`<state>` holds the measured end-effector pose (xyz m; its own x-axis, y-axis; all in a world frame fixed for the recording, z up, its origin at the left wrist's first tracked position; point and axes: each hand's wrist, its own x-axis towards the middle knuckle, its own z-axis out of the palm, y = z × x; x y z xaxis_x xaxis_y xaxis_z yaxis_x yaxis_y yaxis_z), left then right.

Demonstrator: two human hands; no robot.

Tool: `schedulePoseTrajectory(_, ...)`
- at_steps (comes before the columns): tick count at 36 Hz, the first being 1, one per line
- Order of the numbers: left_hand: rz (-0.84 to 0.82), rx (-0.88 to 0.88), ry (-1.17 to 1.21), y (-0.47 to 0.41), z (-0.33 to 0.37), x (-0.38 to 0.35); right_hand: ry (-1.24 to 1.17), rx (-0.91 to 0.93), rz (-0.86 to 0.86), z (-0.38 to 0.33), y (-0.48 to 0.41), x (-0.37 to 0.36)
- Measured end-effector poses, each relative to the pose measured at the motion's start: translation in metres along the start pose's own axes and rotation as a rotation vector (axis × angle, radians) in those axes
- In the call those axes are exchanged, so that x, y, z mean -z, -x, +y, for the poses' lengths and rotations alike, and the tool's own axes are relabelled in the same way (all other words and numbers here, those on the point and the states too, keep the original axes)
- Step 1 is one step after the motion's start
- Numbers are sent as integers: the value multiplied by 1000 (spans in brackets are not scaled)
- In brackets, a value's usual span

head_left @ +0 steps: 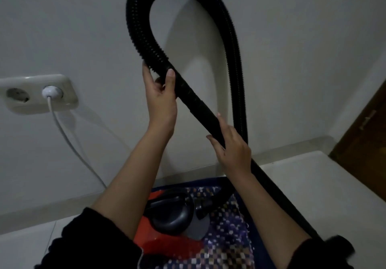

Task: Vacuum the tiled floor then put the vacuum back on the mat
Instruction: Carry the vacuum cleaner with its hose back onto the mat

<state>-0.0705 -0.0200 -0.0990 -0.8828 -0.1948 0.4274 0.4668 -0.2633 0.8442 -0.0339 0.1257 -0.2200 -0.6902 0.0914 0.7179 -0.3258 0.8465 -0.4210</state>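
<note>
hands apart: the left hand [160,99] gripped the hose [236,39] at its cuff, the right hand [235,149] held the wand [271,186] lower down. the vacuum [167,216] sat on the mat [227,245] beneath the wrists, so this was probably hose handling at the start or end; next, the loop needed steering clear. tiled floor [313,185] lay right of the hands, a plugged socket [37,93] left

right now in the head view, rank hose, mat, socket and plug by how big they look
1. hose, spans most of the frame
2. mat, though the vacuum and arms hide part
3. socket
4. plug
</note>
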Motion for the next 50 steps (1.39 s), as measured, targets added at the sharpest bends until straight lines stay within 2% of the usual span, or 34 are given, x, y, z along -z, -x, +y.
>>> schedulePoseTrajectory(9,-157,-213,-55,-39,63,-55,-83,45,173,-18,-57,36)
schedulePoseTrajectory(13,-293,-301,-156,-58,89,-76,-126,17,212,-35,-82,51)
schedulePoseTrajectory(17,-419,-314,-210,-65,106,-86,-107,8,254,-51,-102,61)
schedulePoseTrajectory(29,-491,-365,-295,-58,118,-101,-191,-22,327,-71,-127,64)
schedulePoseTrajectory(42,-474,-328,-344,-51,87,-104,-305,-32,277,-51,-122,50)
schedulePoseTrajectory(45,-516,-298,-366,-48,73,-103,-429,-29,212,-41,-118,48)
schedulePoseTrajectory(50,-567,-180,-397,-50,45,-96,-493,-94,65,-20,-110,38)
